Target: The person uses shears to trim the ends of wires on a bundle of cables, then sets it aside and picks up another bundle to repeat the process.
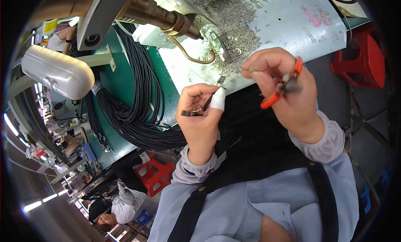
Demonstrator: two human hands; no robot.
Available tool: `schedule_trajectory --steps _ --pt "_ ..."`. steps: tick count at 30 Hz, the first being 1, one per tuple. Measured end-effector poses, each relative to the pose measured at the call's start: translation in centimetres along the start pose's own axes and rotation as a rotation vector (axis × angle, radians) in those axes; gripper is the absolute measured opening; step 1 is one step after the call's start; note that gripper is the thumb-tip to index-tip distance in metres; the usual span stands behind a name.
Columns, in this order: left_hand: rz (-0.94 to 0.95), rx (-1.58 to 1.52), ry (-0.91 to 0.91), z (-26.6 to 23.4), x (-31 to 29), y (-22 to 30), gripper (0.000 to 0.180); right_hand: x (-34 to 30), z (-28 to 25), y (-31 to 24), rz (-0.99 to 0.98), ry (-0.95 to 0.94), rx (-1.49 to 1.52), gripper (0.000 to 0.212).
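My left hand (200, 116) pinches a thin black cable (208, 101) between forefinger and thumb. White tape (218, 99) wraps the thumb. A small metal connector end (221, 80) sticks out past the fingertips, and another dark piece (191, 113) shows behind the thumb's base. My right hand (288, 87) is raised to the right, closed around small orange-handled pliers (270, 101) whose dark head is blurred. Its thumb and forefinger tips meet; whether they pinch something small cannot be made out. Between the hands and the machine lie many small silvery metal pieces (240, 37).
Over the bright work plate (275, 29) stands a machine with a metal cylinder (158, 16) and a bent copper tube (194, 59). A bundle of black cables (138, 129) lies on the green table at left, below a lamp (58, 70). Red stools (361, 60) stand nearby; a person (125, 204) sits beyond.
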State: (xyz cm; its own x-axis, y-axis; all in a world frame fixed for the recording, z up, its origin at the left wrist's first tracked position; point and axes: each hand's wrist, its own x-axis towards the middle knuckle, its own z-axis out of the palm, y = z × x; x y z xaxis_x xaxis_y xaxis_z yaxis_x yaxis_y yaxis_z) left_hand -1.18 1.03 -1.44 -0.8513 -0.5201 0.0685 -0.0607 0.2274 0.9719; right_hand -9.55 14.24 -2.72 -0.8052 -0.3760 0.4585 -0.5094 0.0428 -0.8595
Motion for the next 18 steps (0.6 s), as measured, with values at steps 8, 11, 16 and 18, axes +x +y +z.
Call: schedule_trajectory --steps 8,11,16,18 --pt "-0.104 -0.251 -0.111 0.1 -0.3 0.5 0.016 -1.0 0.2 0.5 0.283 -0.290 0.173 0.005" --pt "-0.317 -0.279 -0.118 0.2 -0.1 0.6 0.017 -1.2 0.5 0.6 0.548 -0.323 0.303 0.007" --pt "-0.198 -0.320 -0.108 0.1 0.0 0.3 0.018 -1.1 0.5 0.4 0.506 -0.202 0.317 0.019" --pt "-0.184 -0.356 -0.076 -0.1 0.0 0.3 0.017 -1.1 -0.4 0.6 0.294 -0.318 -0.013 0.026"
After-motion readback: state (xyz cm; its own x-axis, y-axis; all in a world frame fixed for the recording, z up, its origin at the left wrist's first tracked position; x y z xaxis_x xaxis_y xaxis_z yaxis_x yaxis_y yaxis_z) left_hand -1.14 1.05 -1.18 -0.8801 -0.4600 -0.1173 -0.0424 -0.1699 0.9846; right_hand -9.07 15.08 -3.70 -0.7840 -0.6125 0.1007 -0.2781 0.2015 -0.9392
